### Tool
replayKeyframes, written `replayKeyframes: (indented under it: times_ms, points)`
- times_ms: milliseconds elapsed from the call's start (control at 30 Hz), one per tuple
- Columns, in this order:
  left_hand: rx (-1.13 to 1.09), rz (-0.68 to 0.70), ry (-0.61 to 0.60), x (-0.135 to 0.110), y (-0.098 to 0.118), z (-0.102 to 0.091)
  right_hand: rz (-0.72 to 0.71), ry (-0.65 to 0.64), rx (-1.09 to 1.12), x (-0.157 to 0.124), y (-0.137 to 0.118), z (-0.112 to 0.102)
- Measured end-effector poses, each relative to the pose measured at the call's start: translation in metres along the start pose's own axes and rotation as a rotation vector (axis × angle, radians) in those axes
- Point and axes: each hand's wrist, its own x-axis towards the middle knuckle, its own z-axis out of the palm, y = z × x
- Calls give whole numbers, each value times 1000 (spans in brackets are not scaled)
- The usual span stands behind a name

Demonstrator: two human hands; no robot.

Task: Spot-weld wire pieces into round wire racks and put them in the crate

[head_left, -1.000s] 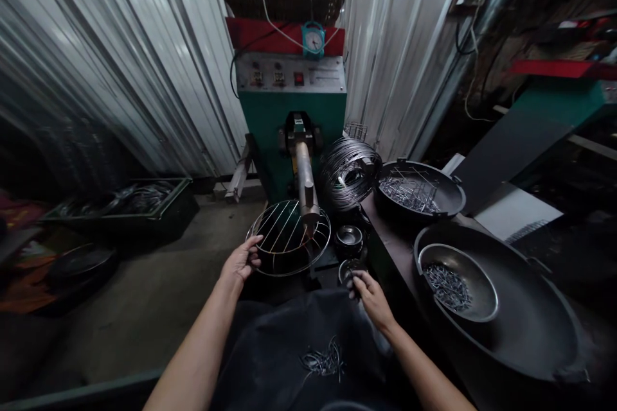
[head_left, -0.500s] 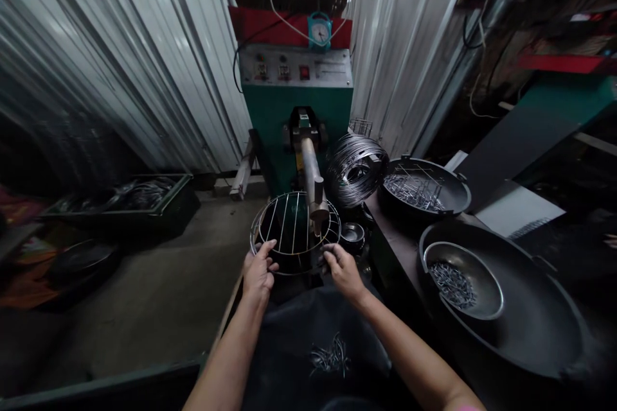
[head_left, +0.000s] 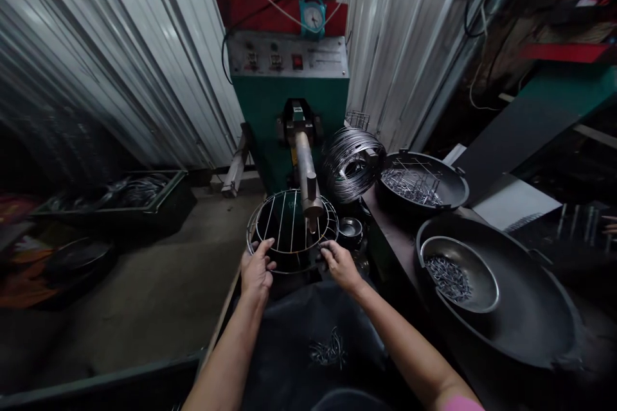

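My left hand [head_left: 258, 268] grips the near-left rim of a round wire rack [head_left: 294, 252], thumb on top and fingers curled below. At the near-right rim, my right hand [head_left: 340, 264] has its fingertips pinched together; whether a small wire piece is also between them I cannot make out. The rack has two rings joined by short wires, with straight bars across. Over its right part reaches the metal arm [head_left: 304, 167] of a green machine [head_left: 260, 99], its pointed tip close to the bars near my right fingers. Loose bent wire pieces [head_left: 329, 349] lie on dark cloth below my hands.
A wire coil [head_left: 354, 164] stands right of the machine arm. Farther right are a black pan [head_left: 456, 189] with wire pieces and a larger pan [head_left: 535, 308] holding a metal bowl [head_left: 489, 282] of short pieces. A green tray [head_left: 164, 196] sits on the left floor. Another person's hand shows at the right edge.
The view has tilted slightly, so the scene sits a little higher and farther left. Both hands keep their places on the wire rack.
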Motion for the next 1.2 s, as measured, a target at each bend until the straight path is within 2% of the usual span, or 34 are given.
replayKeyframes:
  times_ms: [267, 633, 1200]
  points:
    - [-17, 9, -19, 1, 0, 1, -1, 40, 29, 2, -4, 5]
    - [-20, -9, 37, 10, 7, 9, 13, 33, 5, 21, -8, 7]
    - [-5, -9, 85, 8, 4, 12, 9, 79, 6, 25, -5, 9]
